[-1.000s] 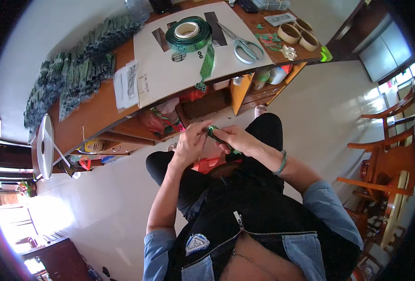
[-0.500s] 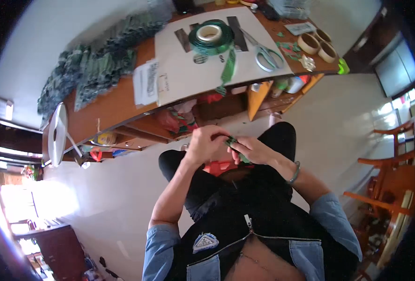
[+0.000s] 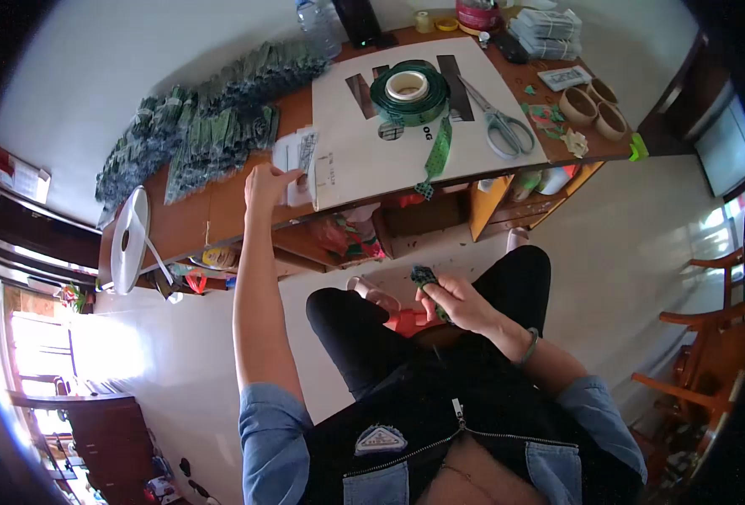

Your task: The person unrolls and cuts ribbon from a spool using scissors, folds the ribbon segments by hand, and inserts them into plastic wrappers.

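My right hand is closed around a bundle of folded dark green ribbon, held above my lap, with its top end sticking out past the thumb. Over at the table's front edge, my left hand is on a stack of printed clear plastic bags, thumb stretched out and apart from the fingers; some fingertips are hidden. A roll of green patterned ribbon lies on a white cardboard sheet, its loose end hanging over the front edge. Scissors lie right of the roll.
Bundled green ribbon packs are piled at the table's left. A white tape reel stands at the left end. Tan tape rolls and ribbon scraps sit at the right. Wooden chairs stand to the right.
My left hand has left the ribbon bundle and moved up and left to the stack of plastic bags. My right hand keeps the bundle above my lap. The view has shifted slightly.
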The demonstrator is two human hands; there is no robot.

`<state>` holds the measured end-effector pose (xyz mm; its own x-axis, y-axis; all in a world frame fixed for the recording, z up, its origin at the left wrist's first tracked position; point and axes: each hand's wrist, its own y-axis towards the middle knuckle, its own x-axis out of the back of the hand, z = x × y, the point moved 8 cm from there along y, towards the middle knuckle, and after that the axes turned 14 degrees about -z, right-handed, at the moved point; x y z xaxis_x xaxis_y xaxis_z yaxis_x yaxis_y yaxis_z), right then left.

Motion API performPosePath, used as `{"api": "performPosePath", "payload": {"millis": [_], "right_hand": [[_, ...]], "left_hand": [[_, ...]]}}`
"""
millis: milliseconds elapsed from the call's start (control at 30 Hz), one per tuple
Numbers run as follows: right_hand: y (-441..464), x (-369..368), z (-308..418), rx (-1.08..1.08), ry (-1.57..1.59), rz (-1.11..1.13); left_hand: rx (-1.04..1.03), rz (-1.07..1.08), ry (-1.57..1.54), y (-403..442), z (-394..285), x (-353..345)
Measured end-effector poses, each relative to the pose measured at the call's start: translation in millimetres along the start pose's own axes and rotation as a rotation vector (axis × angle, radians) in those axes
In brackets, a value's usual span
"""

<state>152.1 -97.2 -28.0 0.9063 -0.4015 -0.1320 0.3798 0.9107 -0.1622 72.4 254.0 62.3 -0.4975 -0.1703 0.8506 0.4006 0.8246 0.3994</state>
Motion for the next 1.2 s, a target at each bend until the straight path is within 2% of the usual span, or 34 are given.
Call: {"api": "performPosePath", "payload": {"millis": [33, 133, 167, 267, 433, 533, 567, 633, 667, 733, 967, 1067, 1200], "right_hand": [[-1, 1, 1, 0.002, 0.002, -0.009], [-5, 2, -5, -0.069, 0.008, -0.006], [-5, 3, -5, -0.071, 0.011, -0.007], [-2, 2, -5, -0.059, 0.008, 0.008], [1, 4, -5, -0.041, -0.006, 0.004], [2, 10, 5, -0.004, -0.001, -0.041], [3, 9, 9, -0.006, 0.0, -0.042], [7, 2, 19, -0.062, 0.11, -0.074], [9, -1, 24, -0.092, 0.163, -0.091], [12, -10, 39, -0.074, 0.105, -0.101], [21, -27, 59, -0.026, -0.06, -0.179], [31, -30, 38, -0.072, 0.174, -0.198], [42, -25, 27, -0.176, 0.332, -0.225]], "left_hand": [[-0.008, 0.003, -0.003, 9, 3, -4], [0.359, 0.424, -0.374, 6, 23, -42], [0.359, 0.427, -0.371, 7, 27, -43], [0.188, 0.359, -0.348, 12, 31, -35], [0.123, 0.239, -0.227, 19, 42, -24], [0.424, 0.273, -0.816, 0, 28, -10], [0.424, 0.276, -0.815, -13, 18, -3], [0.641, 0.285, -1.153, -57, -19, 1], [0.645, 0.29, -1.156, -73, -29, -5], [0.728, 0.318, -1.407, -101, -52, -18], [0.766, 0.341, -1.512, -149, -100, -24], [0.734, 0.337, -1.521, -155, -104, -21], [0.646, 0.321, -1.475, -161, -109, -19]]}}
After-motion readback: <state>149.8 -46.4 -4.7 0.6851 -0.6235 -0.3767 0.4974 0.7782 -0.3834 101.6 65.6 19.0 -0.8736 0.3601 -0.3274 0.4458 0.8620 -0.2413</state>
